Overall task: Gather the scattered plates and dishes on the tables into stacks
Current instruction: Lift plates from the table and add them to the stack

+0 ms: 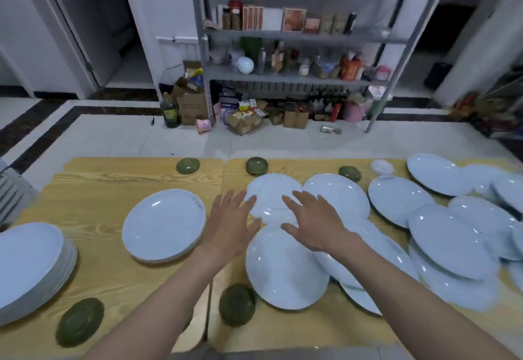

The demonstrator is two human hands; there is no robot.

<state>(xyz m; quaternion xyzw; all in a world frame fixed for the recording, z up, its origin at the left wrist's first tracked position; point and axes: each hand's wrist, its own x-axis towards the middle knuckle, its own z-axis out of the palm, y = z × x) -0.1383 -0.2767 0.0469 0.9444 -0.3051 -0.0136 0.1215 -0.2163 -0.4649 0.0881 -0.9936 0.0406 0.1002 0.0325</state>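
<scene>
Together, spread hands [230, 218] [314, 221] reach over white plate [271, 192].

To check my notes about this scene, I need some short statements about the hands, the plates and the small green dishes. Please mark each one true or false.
1. The left hand and the right hand both have straight, spread fingers and hold nothing. True.
2. The green dishes sit together in one pile. False: they lie apart, and another one is near the front edge.
3. A stack of white plates stands at the far left. True.
4. The tabletop is bare metal. False: it is light wood with visible grain.
5. Both hands reach toward the middle white plate. True.
</scene>
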